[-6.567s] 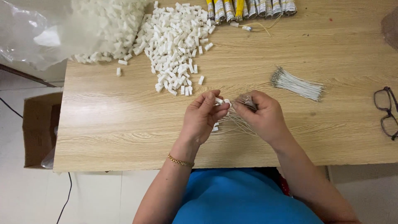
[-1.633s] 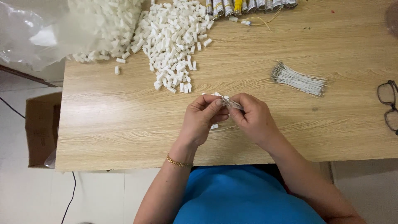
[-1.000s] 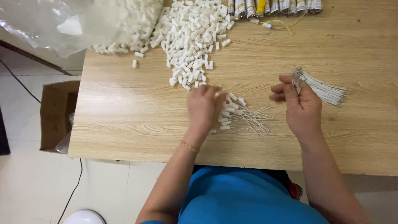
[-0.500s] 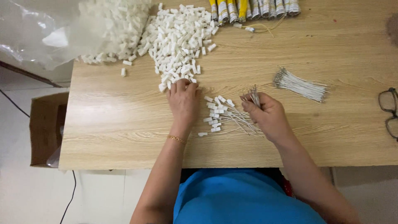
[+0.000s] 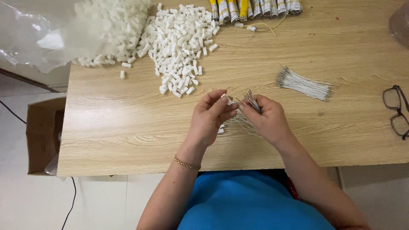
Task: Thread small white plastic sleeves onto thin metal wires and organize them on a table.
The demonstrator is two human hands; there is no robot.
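Note:
My left hand [image 5: 209, 118] pinches a small white plastic connector [image 5: 228, 100] between thumb and fingers. Close beside it, my right hand [image 5: 267, 120] grips a short bunch of thin white wires [image 5: 253, 100] with metal tips, and one wire tip meets the connector. Both hands hover just above the wooden table [image 5: 128, 123]. Under them lies a fan of wires fitted with connectors [image 5: 238, 126], partly hidden by my hands. A heap of loose white connectors [image 5: 179, 47] spreads behind my left hand.
A bundle of bare white wires [image 5: 303, 85] lies to the right. Glasses [image 5: 396, 111] rest at the right edge. A clear plastic bag [image 5: 51, 34] spills connectors at the back left. Yellow and grey wire bundles [image 5: 255, 7] line the far edge. A cardboard box [image 5: 40, 136] stands on the floor.
My left hand came back from the connector heap with one connector. My right hand, after fetching wires from the bundle, has met it again above the finished pieces.

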